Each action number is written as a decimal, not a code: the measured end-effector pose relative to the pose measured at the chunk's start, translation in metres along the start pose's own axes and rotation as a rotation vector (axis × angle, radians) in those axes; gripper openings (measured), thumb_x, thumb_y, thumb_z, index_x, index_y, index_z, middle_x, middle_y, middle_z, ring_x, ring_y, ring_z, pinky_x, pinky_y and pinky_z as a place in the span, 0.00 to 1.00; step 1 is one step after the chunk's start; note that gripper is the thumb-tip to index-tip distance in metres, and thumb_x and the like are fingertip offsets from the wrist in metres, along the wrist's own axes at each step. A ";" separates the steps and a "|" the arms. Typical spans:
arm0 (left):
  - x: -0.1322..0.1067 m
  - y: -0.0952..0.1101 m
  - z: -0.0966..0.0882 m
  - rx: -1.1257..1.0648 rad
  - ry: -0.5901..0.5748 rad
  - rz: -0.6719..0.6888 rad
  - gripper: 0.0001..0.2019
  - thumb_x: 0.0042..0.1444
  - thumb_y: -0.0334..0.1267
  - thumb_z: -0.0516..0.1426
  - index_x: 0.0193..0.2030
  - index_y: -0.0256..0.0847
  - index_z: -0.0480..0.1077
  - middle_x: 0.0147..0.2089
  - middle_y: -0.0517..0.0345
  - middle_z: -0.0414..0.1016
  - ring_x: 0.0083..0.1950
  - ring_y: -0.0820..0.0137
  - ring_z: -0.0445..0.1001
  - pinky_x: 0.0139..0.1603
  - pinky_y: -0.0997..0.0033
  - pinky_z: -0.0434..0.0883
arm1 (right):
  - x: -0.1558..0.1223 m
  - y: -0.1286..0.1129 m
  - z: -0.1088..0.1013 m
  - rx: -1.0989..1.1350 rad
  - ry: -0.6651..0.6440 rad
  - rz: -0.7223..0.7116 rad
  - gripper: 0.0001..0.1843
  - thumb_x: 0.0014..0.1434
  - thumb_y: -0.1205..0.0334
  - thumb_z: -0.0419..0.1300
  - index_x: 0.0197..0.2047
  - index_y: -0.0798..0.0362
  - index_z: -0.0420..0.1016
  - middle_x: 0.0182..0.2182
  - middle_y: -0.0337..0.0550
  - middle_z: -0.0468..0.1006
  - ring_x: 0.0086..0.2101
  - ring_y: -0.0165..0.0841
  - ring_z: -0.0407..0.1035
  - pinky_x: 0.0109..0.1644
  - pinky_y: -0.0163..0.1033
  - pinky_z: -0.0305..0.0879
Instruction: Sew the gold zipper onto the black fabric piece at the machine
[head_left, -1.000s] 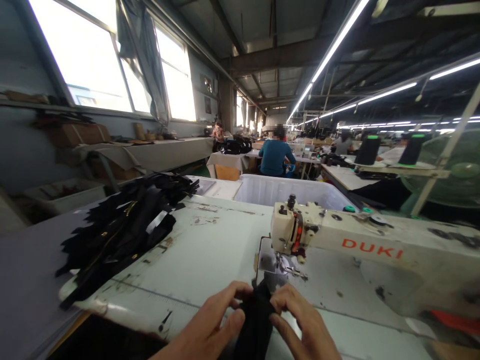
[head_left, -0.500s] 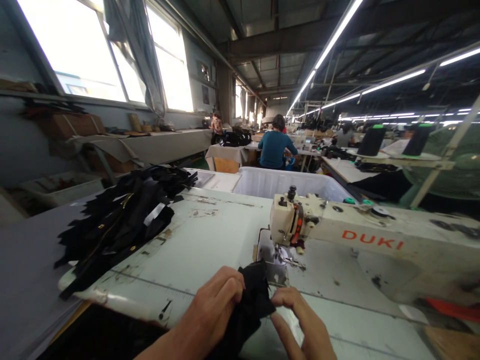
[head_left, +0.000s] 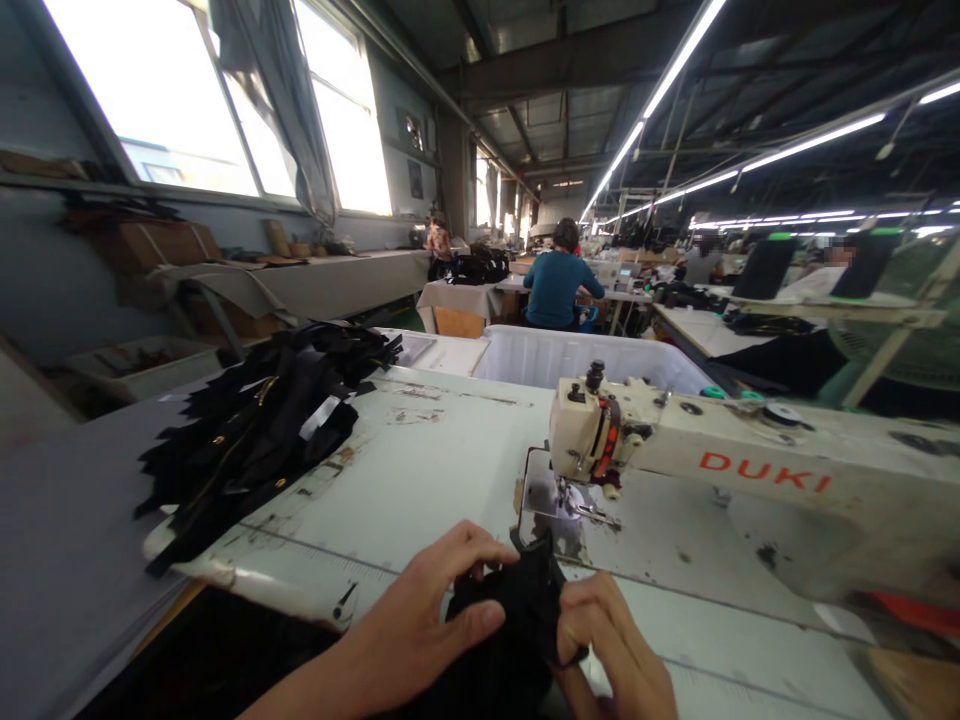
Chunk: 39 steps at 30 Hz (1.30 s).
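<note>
I have both hands on the black fabric piece (head_left: pixel 525 610) at the bench (head_left: pixel 420 480) edge, just before the sewing machine (head_left: pixel 675 450); left hand (head_left: pixel 427 630) and right hand (head_left: pixel 607 650) fingers pinch it; the step looks like aligning it; next it likely needs sliding flat under the needle.

Two bare hands are seen, the left hand (head_left: pixel 427 625) and the right hand (head_left: pixel 619 655); no sleeves, gloves, rings or watch are worn on the forearms.

Bare tabletop (head_left: pixel 442 460) (sewing machine (head_left: pixel 720 470) right)
</note>
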<state>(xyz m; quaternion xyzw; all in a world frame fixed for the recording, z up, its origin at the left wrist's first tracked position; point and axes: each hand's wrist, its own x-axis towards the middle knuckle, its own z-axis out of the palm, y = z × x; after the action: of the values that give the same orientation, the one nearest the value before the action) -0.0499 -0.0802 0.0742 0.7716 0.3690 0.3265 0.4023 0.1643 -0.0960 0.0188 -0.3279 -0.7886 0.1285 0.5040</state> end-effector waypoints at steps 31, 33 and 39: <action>0.010 -0.033 0.013 0.626 0.236 0.567 0.14 0.69 0.34 0.44 0.58 0.40 0.62 0.52 0.52 0.78 0.54 0.69 0.76 0.56 0.72 0.71 | 0.014 -0.019 0.031 0.645 0.057 0.731 0.12 0.48 0.63 0.63 0.37 0.51 0.67 0.34 0.39 0.72 0.36 0.34 0.68 0.42 0.37 0.65; 0.007 -0.037 0.020 0.618 0.247 0.569 0.15 0.70 0.36 0.43 0.59 0.39 0.62 0.52 0.50 0.78 0.54 0.69 0.76 0.56 0.72 0.72 | 0.015 -0.020 0.035 0.606 0.025 0.709 0.05 0.50 0.65 0.58 0.32 0.51 0.65 0.28 0.36 0.69 0.31 0.31 0.66 0.37 0.34 0.64; 0.011 -0.039 0.008 0.602 0.463 0.402 0.10 0.68 0.31 0.46 0.44 0.43 0.67 0.33 0.63 0.81 0.32 0.75 0.81 0.36 0.82 0.76 | 0.005 -0.009 -0.001 0.109 0.021 0.513 0.09 0.48 0.70 0.54 0.24 0.49 0.57 0.20 0.30 0.58 0.22 0.26 0.55 0.27 0.32 0.51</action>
<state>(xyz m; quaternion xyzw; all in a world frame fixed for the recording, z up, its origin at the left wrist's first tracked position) -0.0498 -0.0579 0.0391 0.8174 0.3709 0.4408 -0.0060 0.1603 -0.0993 0.0279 -0.4909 -0.6662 0.2911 0.4801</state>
